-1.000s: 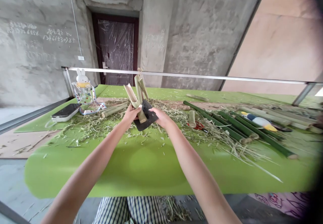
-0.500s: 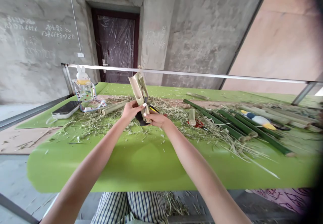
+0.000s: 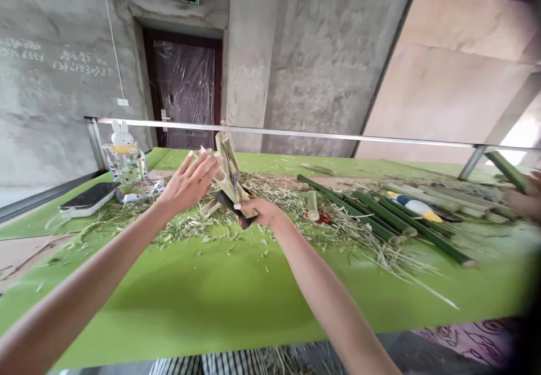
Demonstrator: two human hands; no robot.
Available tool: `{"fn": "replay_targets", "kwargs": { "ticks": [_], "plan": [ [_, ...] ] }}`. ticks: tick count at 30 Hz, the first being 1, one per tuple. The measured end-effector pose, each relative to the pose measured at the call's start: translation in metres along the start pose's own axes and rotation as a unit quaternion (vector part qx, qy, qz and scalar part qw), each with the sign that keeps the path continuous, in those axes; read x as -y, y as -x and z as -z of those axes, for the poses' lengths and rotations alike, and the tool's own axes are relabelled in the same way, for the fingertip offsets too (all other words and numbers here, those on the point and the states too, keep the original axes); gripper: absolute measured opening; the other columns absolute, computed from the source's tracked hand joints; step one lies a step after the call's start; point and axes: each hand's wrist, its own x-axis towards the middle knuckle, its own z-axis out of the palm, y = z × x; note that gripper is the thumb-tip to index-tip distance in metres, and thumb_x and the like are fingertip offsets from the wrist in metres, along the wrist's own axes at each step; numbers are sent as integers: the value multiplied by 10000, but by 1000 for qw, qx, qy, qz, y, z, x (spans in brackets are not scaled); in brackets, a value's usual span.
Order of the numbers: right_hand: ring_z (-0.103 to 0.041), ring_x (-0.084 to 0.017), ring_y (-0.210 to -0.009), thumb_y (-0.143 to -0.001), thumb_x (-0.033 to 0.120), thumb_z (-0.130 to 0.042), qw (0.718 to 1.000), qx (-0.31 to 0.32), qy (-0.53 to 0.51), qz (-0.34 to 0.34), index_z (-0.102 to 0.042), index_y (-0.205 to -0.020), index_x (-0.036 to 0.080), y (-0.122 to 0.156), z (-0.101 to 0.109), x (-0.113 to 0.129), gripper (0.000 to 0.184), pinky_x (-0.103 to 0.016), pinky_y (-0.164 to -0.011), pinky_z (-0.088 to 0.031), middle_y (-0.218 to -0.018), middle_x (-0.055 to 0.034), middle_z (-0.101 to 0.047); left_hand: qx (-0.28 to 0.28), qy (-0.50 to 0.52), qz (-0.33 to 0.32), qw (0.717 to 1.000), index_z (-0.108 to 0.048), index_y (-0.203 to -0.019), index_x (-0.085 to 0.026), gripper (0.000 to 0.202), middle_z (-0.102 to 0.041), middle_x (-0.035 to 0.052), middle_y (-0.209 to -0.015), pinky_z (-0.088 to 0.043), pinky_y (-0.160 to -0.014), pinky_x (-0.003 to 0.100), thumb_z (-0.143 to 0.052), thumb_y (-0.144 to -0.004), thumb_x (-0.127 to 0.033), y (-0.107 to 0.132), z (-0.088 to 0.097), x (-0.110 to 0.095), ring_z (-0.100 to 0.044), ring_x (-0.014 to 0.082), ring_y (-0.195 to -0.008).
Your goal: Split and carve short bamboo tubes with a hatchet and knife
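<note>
A pale split bamboo piece point(image 3: 229, 159) stands tilted over the table, its halves spread apart at the top. My right hand point(image 3: 261, 211) is closed around its lower end. A narrow grey, blade-like strip shows between the halves, and a black part point(image 3: 227, 201) sits beside them; I cannot make out what tool they belong to. My left hand point(image 3: 192, 176) is raised just left of the bamboo, fingers stretched out and holding nothing. Under both hands lie bamboo shavings point(image 3: 190, 225) and a short pale bamboo piece point(image 3: 210, 208).
Right of my hands are a short bamboo tube point(image 3: 312, 206), red-handled scissors point(image 3: 323, 216), green bamboo poles point(image 3: 431, 231) and a white-and-yellow tool point(image 3: 416, 206). A phone point(image 3: 91, 194) and rabbit-topped bottle point(image 3: 125, 152) stand left. Another person's hand point(image 3: 526, 197) holds green bamboo at far right.
My left hand has let go of the bamboo and opened, moving up and left. My right hand keeps its hold. Another person's hand with green bamboo has appeared at the right edge.
</note>
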Motion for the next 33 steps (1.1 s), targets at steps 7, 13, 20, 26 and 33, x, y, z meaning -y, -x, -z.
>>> {"fn": "replay_targets", "kwargs": {
  "ticks": [7, 13, 20, 26, 33],
  "plan": [
    [-609, -125, -595, -553, 176, -735, 987, 155, 45, -26, -467, -990, 142, 12, -30, -9, 514, -260, -578, -547, -730, 0, -613, 26, -109, -176, 978, -609, -773, -199, 242, -606, 5, -685, -483, -684, 305, -380, -854, -184, -3, 21, 21, -551, 120, -652],
    [-617, -144, -714, -486, 195, -777, 979, 102, 145, -102, -490, -1012, 148, 20, -50, -8, 602, -265, -621, -537, -872, -38, -614, 132, -133, -249, 950, -573, -696, -165, 280, -573, 15, -611, -373, -504, 238, -350, -848, -93, -7, 35, 11, -494, 103, -551],
    [-576, -203, -896, -488, 314, -788, 946, -35, 316, -63, -496, -1114, 198, 16, -52, 0, 700, -338, -768, -495, -1059, -85, -568, 196, -169, -265, 929, -583, -772, -134, 257, -583, 37, -643, -333, -513, 246, -356, -816, -22, -12, 36, 16, -505, 118, -558],
    [-571, -190, -873, -627, 557, -655, 959, 112, 258, 42, -545, -1001, 169, 21, -49, -10, 550, -319, -741, -499, -952, -82, -578, 108, -156, -251, 949, -559, -715, -162, 243, -554, 17, -615, -336, -488, 246, -375, -847, -72, 3, 42, 19, -461, 105, -547],
    [-619, -159, -772, -613, 441, -727, 972, 208, 98, -44, -501, -961, 147, 22, -63, -19, 508, -289, -695, -541, -870, -57, -588, 72, -137, -278, 948, -549, -700, -170, 188, -507, 1, -569, -349, -475, 248, -427, -835, -119, 14, 53, 11, -439, 99, -531]
  ]
}}
